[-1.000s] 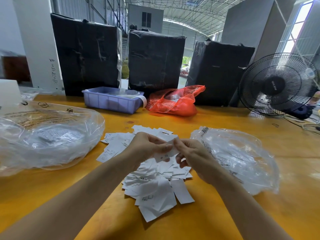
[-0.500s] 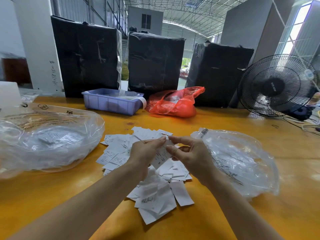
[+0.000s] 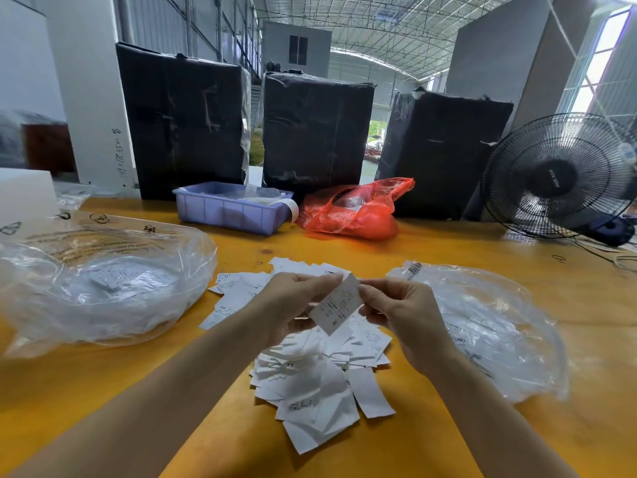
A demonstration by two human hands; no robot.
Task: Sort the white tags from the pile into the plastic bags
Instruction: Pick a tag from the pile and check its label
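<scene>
White tag (image 3: 336, 307), marked S, held above pile (image 3: 310, 360) over desk (image 3: 103, 391); pinched at far end by left hand (image 3: 293, 305) and right hand (image 3: 400, 312) fingers. Long axis tilted near-left to far-right. Right bag (image 3: 482, 326) just beside right hand; left bag (image 3: 103, 281) farther.

Yellow table (image 3: 482, 243), a pile of white tags (image 3: 310, 381) at its middle, clear plastic bags left (image 3: 103, 288) and right (image 3: 489, 326), purple tray (image 3: 231, 210), red bag (image 3: 355, 212), three black-wrapped boxes (image 3: 317, 132), black fan (image 3: 558, 177) at the far edge
</scene>
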